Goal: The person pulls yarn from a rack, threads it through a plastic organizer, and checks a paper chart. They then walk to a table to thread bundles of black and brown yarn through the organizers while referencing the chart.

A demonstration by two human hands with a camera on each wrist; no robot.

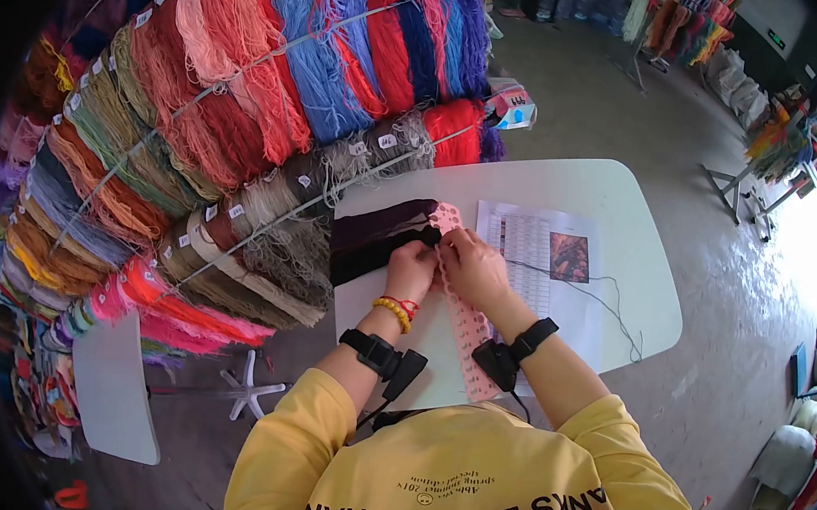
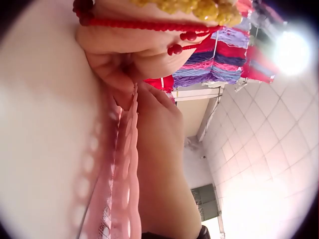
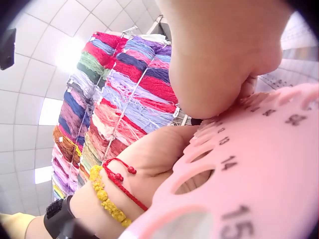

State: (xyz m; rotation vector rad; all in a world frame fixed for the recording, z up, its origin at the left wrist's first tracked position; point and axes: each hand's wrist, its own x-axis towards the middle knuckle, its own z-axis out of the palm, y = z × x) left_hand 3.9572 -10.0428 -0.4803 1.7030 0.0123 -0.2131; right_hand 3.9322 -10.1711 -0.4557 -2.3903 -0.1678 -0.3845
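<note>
A long pink card [image 1: 470, 333] with numbered holes lies along the white table [image 1: 626, 206]. My left hand [image 1: 410, 270] pinches its left edge near the far end, beside dark purple and black yarn skeins [image 1: 376, 238]. My right hand [image 1: 471, 265] has its fingers curled against the same stretch of card. A thin dark thread [image 1: 604, 280] trails from it over a printed chart [image 1: 526, 246]. In the right wrist view the card [image 3: 269, 164] shows holes 14 and 15, with the left hand [image 3: 149, 154] behind and the right hand [image 3: 224, 55] above. In the left wrist view the left hand [image 2: 119, 64] and the right hand [image 2: 159, 149] meet at the card [image 2: 122, 189].
A tall rack of many-coloured yarn hanks [image 1: 248, 95] stands close along the table's left and far side. A small box [image 1: 511, 107] sits on the floor beyond it. A second white tabletop [image 1: 114, 394] is at lower left. Concrete floor lies to the right.
</note>
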